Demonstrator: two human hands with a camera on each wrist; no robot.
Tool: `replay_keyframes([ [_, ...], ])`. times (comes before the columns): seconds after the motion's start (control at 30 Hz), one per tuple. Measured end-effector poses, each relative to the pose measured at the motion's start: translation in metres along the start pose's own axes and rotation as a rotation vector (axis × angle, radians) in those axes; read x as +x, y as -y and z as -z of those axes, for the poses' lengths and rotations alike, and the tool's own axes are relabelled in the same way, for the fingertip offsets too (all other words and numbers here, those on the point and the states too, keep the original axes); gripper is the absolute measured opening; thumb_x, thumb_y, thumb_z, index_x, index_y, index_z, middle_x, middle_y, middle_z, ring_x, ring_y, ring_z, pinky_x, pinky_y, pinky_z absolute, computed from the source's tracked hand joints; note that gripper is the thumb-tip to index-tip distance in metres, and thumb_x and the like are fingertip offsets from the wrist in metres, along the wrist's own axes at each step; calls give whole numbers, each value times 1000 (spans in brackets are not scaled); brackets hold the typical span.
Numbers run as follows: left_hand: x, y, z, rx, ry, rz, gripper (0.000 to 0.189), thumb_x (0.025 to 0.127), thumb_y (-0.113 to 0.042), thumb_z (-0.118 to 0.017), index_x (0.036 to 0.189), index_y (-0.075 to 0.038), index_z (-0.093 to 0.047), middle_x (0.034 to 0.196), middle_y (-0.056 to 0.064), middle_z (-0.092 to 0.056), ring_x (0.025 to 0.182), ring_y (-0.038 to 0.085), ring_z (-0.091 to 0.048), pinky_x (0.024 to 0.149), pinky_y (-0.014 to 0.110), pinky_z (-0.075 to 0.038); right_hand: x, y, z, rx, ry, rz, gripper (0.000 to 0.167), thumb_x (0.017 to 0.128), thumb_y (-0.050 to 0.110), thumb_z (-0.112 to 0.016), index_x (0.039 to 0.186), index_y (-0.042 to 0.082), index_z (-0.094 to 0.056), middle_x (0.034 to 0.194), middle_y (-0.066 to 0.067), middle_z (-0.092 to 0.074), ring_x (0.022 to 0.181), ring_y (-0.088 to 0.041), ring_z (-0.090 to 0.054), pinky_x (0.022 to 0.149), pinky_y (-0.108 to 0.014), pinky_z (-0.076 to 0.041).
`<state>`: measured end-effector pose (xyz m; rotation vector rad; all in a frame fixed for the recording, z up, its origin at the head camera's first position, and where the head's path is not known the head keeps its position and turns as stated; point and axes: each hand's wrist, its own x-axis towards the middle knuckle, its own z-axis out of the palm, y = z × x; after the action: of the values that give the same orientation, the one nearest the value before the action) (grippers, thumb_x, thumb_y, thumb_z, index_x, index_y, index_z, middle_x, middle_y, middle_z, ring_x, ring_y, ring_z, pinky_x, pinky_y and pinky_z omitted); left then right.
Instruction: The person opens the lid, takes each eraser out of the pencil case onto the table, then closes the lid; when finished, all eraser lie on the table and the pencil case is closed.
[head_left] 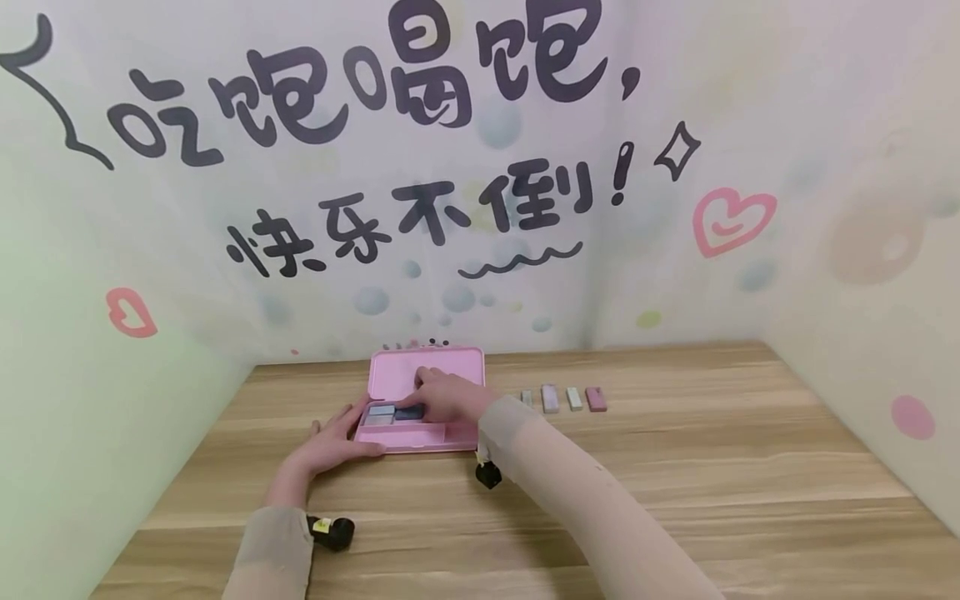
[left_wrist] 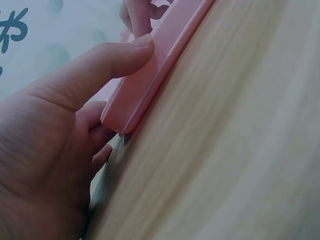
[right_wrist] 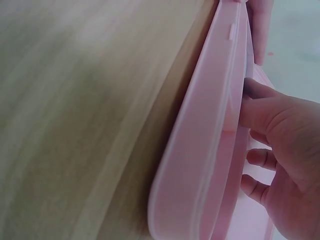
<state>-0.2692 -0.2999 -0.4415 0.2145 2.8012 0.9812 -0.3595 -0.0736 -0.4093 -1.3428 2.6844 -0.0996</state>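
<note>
A pink case (head_left: 427, 436) lies on the wooden table with its lid (head_left: 393, 372) raised at the back. Inside, at the left, are small flat rectangular blocks: a light blue block (head_left: 382, 410), a greyish block (head_left: 378, 420) and a dark blue block (head_left: 409, 412). My left hand (head_left: 330, 446) grips the case's left end, thumb (left_wrist: 132, 54) on the front rim and fingers around the side. My right hand (head_left: 450, 396) reaches into the case from the right, thumb and index finger at the dark blue block. In the right wrist view their tips are hidden behind the pink front wall (right_wrist: 205, 130).
Right of the case stand several small blocks in a row: a grey-green one (head_left: 527, 398), a pale lilac one (head_left: 550, 398), a whitish one (head_left: 574, 399) and a dark pink one (head_left: 596, 399). A printed backdrop (head_left: 637, 275) rises behind the table (head_left: 675, 467).
</note>
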Motion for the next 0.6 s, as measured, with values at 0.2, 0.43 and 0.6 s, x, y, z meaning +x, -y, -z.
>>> replay_keyframes([
  [0.2, 0, -1, 0, -6, 5, 2, 105, 79, -50, -74, 156, -10, -14, 157, 25, -17, 145, 42, -4, 106, 67, 12, 3, -4, -3, 49, -21, 18, 46, 91, 14, -67, 130, 38, -63, 109, 0, -49, 96, -13, -44, 84, -22, -41],
  [0.43, 0, 0, 0, -9, 6, 9, 106, 79, -51, -74, 156, -11, -13, 158, 24, -15, 145, 41, -3, 107, 66, 13, 5, -8, -5, 57, -12, 18, 45, 91, 20, -69, 131, 40, -61, 110, 1, -48, 97, -12, -43, 84, -23, -41],
  [0.6, 0, -1, 0, -5, 6, 8, 106, 79, -51, -74, 156, -12, -14, 157, 24, -16, 145, 42, -3, 106, 67, 12, 5, -7, -4, 61, 6, 14, 45, 91, 22, -69, 132, 41, -60, 109, 1, -47, 97, -12, -42, 84, -23, -41],
])
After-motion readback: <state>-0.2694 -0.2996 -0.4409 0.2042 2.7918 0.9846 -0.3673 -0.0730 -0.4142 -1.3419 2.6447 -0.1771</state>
